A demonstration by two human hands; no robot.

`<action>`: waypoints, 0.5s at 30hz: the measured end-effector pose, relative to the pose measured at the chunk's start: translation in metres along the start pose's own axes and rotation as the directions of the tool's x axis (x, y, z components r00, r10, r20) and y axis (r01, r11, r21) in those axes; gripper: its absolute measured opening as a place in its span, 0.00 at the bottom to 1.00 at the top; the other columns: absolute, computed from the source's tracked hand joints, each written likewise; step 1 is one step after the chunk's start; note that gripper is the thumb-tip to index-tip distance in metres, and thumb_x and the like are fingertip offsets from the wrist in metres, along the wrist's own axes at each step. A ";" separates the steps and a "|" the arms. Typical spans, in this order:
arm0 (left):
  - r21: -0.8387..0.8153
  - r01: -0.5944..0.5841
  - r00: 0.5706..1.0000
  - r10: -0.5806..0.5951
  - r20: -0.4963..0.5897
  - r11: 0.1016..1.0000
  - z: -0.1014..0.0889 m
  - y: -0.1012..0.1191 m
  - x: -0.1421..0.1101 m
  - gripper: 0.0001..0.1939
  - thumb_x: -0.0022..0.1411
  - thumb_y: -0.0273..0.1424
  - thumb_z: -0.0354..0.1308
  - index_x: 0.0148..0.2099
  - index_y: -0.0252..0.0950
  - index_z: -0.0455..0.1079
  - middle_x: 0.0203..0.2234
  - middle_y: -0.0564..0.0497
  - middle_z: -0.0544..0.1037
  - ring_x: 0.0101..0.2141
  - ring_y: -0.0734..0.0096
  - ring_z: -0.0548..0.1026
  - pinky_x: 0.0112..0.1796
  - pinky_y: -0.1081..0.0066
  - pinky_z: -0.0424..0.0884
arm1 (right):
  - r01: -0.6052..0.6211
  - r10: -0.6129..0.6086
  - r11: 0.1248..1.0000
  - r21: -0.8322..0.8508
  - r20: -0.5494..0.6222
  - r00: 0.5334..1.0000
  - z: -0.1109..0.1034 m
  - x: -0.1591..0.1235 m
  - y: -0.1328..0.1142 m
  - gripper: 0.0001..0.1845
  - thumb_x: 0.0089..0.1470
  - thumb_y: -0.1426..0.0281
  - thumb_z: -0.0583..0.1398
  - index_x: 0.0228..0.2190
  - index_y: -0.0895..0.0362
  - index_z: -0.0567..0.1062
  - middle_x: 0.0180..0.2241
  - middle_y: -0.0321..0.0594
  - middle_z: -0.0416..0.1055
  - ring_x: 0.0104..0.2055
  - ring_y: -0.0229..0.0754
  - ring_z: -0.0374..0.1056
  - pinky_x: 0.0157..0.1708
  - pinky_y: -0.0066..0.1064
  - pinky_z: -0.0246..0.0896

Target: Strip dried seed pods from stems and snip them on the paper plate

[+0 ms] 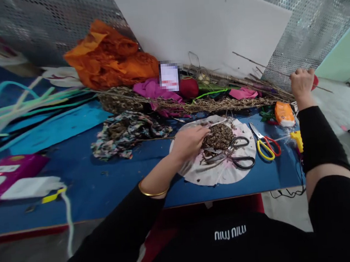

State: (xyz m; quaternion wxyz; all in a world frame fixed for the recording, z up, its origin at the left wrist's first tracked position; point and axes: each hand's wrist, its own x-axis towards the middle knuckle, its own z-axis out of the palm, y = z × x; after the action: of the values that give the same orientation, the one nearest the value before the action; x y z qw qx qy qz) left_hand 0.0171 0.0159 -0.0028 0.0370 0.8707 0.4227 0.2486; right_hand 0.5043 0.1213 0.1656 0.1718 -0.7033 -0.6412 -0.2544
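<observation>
My left hand (192, 141) is closed, with its fingertips low over a round white cloth (244, 174). What it pinches is hidden; a thin stem shows on its left side and a pale strip lies by its fingertips. Beside it on the cloth is a pile of brown dried plant bits (221, 135), with black-handled scissors (243, 162) lying open across it. Raised at the far right, my right hand (302, 81) is closed around a long thin twig (248, 59), which sticks out on both sides of the fist.
Red-and-yellow-handled scissors (267, 146), an orange packet (284, 114) and a yellow glue gun (297, 140) lie right. Dried stems (203, 104), orange paper (107, 60) and patterned fabric (118, 135) line the back. A purple box (18, 170) sits left on the blue table (108, 199).
</observation>
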 end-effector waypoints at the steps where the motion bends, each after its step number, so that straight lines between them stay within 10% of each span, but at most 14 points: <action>1: 0.007 -0.007 1.000 0.007 0.019 1.000 0.001 0.000 -0.001 0.20 0.76 0.38 0.49 0.52 0.41 0.83 0.43 0.44 0.87 0.40 0.55 0.84 0.35 0.65 0.72 | -0.036 0.038 0.998 -0.049 0.045 0.998 0.009 0.008 -0.005 0.21 0.69 0.84 0.50 0.32 0.73 0.81 0.41 0.61 0.79 0.43 0.37 0.67 0.49 0.52 0.45; 10: -0.037 0.034 0.996 -0.031 0.083 0.999 0.000 0.003 -0.006 0.22 0.79 0.38 0.48 0.63 0.37 0.78 0.55 0.41 0.85 0.52 0.53 0.85 0.49 0.60 0.79 | -0.188 0.211 0.967 -0.172 0.123 0.970 0.033 0.037 -0.067 0.23 0.71 0.80 0.47 0.56 0.80 0.75 0.58 0.73 0.72 0.63 0.50 0.68 0.60 0.48 0.48; 15: -0.063 0.135 0.986 -0.127 0.111 0.989 -0.010 0.019 0.000 0.24 0.78 0.35 0.49 0.70 0.36 0.72 0.60 0.40 0.82 0.55 0.53 0.83 0.53 0.59 0.77 | 0.119 -0.112 0.985 0.124 -0.067 0.991 -0.007 -0.027 -0.150 0.22 0.74 0.70 0.51 0.62 0.63 0.74 0.58 0.57 0.74 0.63 0.53 0.68 0.64 0.51 0.50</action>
State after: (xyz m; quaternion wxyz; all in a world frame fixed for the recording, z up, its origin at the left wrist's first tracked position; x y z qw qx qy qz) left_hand 0.0259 0.0023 0.0105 0.1062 0.8512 0.4676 0.2133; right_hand 0.3534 0.1132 0.1434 0.2204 -0.6446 -0.6905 -0.2433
